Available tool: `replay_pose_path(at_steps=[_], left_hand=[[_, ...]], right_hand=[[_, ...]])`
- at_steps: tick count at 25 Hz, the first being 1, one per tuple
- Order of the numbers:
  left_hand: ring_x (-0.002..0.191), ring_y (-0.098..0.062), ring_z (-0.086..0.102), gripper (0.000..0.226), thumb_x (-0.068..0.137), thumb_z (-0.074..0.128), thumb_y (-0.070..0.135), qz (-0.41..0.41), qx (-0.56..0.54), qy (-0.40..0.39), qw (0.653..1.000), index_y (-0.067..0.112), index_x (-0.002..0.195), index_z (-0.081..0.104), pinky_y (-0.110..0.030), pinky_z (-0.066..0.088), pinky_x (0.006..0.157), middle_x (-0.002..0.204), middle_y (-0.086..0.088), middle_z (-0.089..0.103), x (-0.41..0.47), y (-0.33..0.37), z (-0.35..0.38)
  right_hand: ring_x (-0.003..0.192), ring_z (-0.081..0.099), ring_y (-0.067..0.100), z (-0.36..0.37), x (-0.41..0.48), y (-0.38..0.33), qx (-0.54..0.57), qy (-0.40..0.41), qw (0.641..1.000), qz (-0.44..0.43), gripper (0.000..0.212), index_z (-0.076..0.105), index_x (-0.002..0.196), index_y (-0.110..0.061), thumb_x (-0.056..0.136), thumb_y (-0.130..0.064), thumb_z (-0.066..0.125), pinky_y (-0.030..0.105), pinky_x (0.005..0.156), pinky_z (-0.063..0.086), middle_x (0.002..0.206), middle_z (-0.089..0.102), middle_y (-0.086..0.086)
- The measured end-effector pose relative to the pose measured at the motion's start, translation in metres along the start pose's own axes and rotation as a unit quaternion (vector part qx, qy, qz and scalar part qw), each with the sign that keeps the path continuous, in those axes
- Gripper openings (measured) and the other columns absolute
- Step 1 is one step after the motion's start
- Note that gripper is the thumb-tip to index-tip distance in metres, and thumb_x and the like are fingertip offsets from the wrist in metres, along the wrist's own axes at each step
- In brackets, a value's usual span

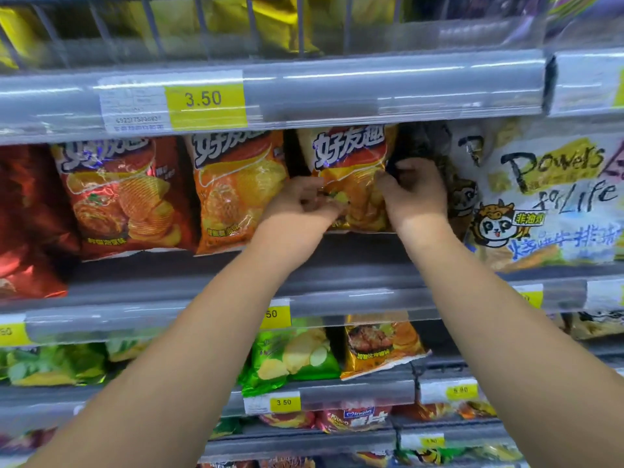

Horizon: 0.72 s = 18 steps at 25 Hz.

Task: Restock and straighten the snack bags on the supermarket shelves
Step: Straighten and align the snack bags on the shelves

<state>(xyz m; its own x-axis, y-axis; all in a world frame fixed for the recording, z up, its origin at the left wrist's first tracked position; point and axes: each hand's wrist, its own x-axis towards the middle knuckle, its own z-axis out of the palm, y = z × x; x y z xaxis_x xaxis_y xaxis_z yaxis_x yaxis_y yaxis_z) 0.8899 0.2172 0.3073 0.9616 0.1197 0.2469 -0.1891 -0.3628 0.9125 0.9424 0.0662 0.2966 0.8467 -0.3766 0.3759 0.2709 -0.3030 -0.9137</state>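
An orange-yellow chip bag (351,157) stands upright on the middle shelf (354,261), set back from the front edge. My left hand (304,204) pinches its lower left front, fingers curled. My right hand (413,194) grips its right edge, fingers wrapped round the side. To its left stand another orange chip bag (236,194) and a red-orange chip bag (125,197), both upright near the front edge. A dark bag (429,143) sits behind my right hand, mostly hidden.
A large white snack bag (547,197) stands to the right. A dark red bag (27,224) fills the far left. The upper shelf rail (304,92) with a 3.50 price tag hangs just above. Lower shelves hold green bags (293,356) and a yellow bag (381,346).
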Motion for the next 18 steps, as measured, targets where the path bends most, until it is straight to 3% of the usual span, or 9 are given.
replay_pose_path(at_steps=[1,3,6,8,10,13,16,18], left_hand=[[0.096,-0.01,0.059,0.037,0.088,0.07,0.017,0.012,0.023,0.0,1.0,0.016,0.124,0.06,-0.012,0.044,0.083,0.11,0.001,0.06,-0.001,-0.002,0.01],[0.117,-0.017,0.054,0.04,0.086,0.071,0.018,0.073,0.13,0.016,0.989,0.017,0.125,0.061,-0.012,0.034,0.096,0.125,-0.004,0.055,-0.004,-0.013,0.022],[0.129,-0.022,0.044,0.047,0.086,0.07,0.021,0.126,0.266,0.027,0.955,0.011,0.131,0.059,-0.012,0.024,0.101,0.14,-0.01,0.045,-0.008,-0.021,0.026],[0.131,-0.025,0.043,0.056,0.087,0.068,0.025,0.122,0.307,0.033,0.943,0.012,0.139,0.051,-0.023,0.032,0.107,0.146,-0.009,0.04,-0.01,-0.022,0.028],[0.128,-0.028,0.047,0.06,0.088,0.066,0.03,0.122,0.344,0.035,0.93,0.016,0.143,0.046,-0.032,0.039,0.105,0.147,-0.006,0.038,-0.012,-0.021,0.03],[0.12,-0.03,0.052,0.056,0.088,0.064,0.034,0.094,0.383,0.042,0.918,0.023,0.14,0.048,-0.033,0.041,0.099,0.142,-0.004,0.036,-0.016,-0.019,0.031],[0.109,-0.03,0.056,0.041,0.084,0.069,0.027,0.137,0.339,0.085,0.927,0.021,0.124,0.062,-0.035,0.046,0.092,0.129,-0.008,0.045,-0.017,-0.017,0.028],[0.102,-0.025,0.059,0.031,0.086,0.069,0.026,0.155,0.316,0.034,0.935,0.02,0.116,0.066,-0.032,0.049,0.087,0.117,-0.004,0.055,-0.011,-0.015,0.026]], right_hand=[[0.111,0.059,0.023,-0.001,0.003,0.002,0.022,-0.04,0.998,0.045,0.044,0.055,0.12,-0.017,0.084,-0.037,0.071,0.024,0.088,0.044,0.121,0.061,0.008],[0.117,0.057,0.021,0.0,0.009,0.008,0.054,-0.14,0.98,0.13,0.07,0.044,0.14,-0.016,0.083,-0.048,0.069,0.029,0.096,0.046,0.134,0.056,0.005],[0.106,0.063,0.018,0.001,0.018,0.012,0.084,-0.2,0.968,0.13,0.065,0.048,0.139,-0.018,0.084,-0.043,0.071,0.03,0.084,0.054,0.122,0.062,0.0],[0.102,0.065,0.018,0.002,0.022,0.013,0.11,-0.202,0.965,0.124,0.06,0.05,0.136,-0.017,0.084,-0.035,0.073,0.025,0.074,0.053,0.118,0.064,0.0],[0.099,0.066,0.019,0.006,0.025,0.017,0.143,-0.199,0.96,0.135,0.059,0.053,0.134,-0.012,0.083,-0.03,0.075,0.027,0.074,0.054,0.12,0.066,0.004],[0.102,0.065,0.02,0.005,0.025,0.014,0.108,-0.177,0.971,0.12,0.059,0.051,0.136,-0.014,0.084,-0.028,0.074,0.029,0.08,0.053,0.125,0.064,0.007],[0.117,0.056,0.022,-0.003,0.02,0.011,0.027,-0.126,0.989,0.069,0.071,0.039,0.142,-0.019,0.082,-0.027,0.075,0.035,0.095,0.049,0.135,0.054,0.006],[0.114,0.055,0.02,-0.007,0.018,0.01,0.009,-0.106,0.994,0.033,0.067,0.039,0.139,-0.019,0.083,-0.033,0.073,0.032,0.092,0.047,0.131,0.053,0.005]])
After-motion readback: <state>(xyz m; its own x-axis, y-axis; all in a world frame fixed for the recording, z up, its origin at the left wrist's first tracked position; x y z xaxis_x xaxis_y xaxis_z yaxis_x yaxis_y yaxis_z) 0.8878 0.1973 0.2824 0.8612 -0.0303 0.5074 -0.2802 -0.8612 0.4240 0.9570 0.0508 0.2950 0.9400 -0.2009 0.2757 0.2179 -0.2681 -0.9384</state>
